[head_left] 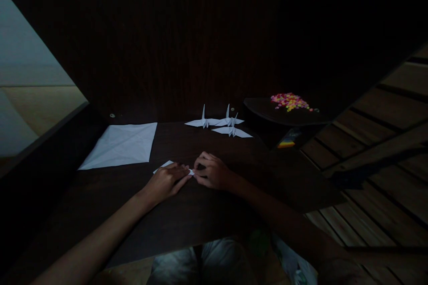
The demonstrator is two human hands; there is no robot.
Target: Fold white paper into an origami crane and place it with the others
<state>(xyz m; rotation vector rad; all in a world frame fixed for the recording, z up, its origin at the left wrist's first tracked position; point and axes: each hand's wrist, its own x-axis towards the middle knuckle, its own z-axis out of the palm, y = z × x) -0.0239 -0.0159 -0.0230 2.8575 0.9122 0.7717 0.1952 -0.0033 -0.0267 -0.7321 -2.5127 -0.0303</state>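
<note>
A small piece of folded white paper [163,167] lies on the dark table [160,227], mostly covered by my hands. My left hand [169,180] presses down over its middle, fingers together and pointing right. At the paper's right tip, my right hand [211,171] pinches the end between thumb and fingers. The exact shape of the folded piece is hidden. Beyond my hands stand three white paper cranes, one at the left [204,122], one behind at the right [228,121] and one in front [233,132], wings spread.
A creased white paper sheet [125,144] lies flat on the left. Small colourful pieces [290,101] are heaped on a rounded shelf [257,109] at the right, with a rainbow-coloured item [286,144] below. A dark panel [183,40] closes off the back; a low side board [43,151] edges the left.
</note>
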